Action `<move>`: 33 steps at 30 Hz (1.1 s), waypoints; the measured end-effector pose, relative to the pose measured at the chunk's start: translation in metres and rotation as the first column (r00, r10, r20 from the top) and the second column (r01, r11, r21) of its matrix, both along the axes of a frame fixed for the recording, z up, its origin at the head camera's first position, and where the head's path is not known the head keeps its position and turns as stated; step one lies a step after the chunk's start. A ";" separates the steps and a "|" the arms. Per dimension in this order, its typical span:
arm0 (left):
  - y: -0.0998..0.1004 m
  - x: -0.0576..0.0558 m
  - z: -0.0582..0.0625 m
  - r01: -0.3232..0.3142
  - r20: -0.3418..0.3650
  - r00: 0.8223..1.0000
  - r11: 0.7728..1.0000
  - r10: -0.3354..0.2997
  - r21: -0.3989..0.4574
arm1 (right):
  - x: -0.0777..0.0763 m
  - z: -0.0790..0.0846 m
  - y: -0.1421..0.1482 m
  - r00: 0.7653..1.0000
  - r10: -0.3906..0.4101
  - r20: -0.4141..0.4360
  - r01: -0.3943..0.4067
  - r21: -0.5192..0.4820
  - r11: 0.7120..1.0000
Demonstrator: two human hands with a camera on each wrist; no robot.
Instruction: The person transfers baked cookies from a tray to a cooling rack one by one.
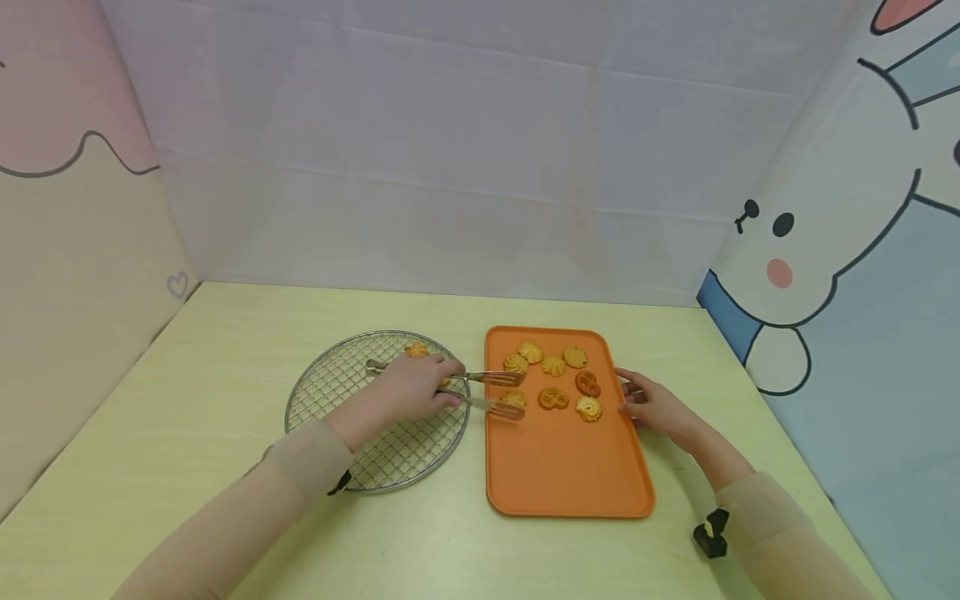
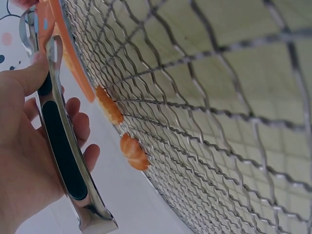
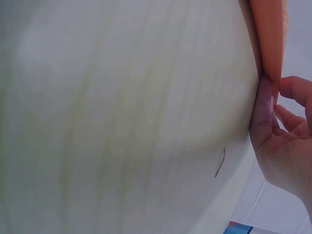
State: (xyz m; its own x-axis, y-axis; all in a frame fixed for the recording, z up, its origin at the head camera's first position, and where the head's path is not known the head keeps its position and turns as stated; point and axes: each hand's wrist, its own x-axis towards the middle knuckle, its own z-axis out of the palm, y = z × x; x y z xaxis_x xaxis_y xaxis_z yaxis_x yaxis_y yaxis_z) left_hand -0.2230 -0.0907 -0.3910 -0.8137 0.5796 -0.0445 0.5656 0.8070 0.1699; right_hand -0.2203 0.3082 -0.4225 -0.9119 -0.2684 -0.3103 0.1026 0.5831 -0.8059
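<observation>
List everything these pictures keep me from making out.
Head view: middle of the tongs, hidden by the left grip.
Head view: nearer cookie on the rack, mostly covered by that grip.
Head view: the rack's lower-left rim, covered by the left sleeve.
Left wrist view: part of the rack, cut off by the right edge.
Right wrist view: most of the tray, cut off by the top edge.

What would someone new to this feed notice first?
The bright orange tray stands out most, lying on the pale table to the right of a round wire rack, with biscuits gathered on its far half. Next come the metal tongs in the left hand, their tips over the tray's left side. The right hand holds the tray's right edge.
</observation>
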 end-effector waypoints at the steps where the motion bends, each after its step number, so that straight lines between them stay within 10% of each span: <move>1: 0.000 -0.001 -0.001 0.006 0.006 1.000 1.000 -0.006 0.006 | 0.000 0.000 0.000 1.000 -0.001 0.003 0.001 -0.001 1.000; 33: 0.011 -0.022 0.016 0.067 0.027 0.998 0.990 -0.064 -0.125 | -0.002 0.001 0.001 1.000 0.002 0.011 -0.001 -0.010 1.000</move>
